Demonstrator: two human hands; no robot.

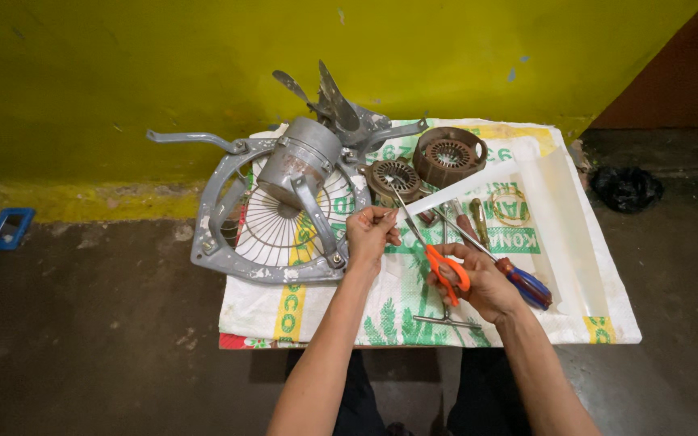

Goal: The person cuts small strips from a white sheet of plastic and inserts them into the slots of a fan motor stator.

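Left hand pinching white paper strip, right hand gripping orange-handled scissors — blades at the strip's near end

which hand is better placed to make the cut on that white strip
Right, most likely. The right hand already has its fingers through the orange scissors, whose blades point up at the white strip. The left hand pinches the strip's near end, so it suits holding it steady.

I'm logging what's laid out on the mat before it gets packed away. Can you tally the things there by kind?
Fan frame with motor: 1
Fan blade: 1
Round motor cores: 2
Scissors, in the right hand: 1
Screwdrivers: 2
Paper strip, pinched by the left hand: 1
Total: 8
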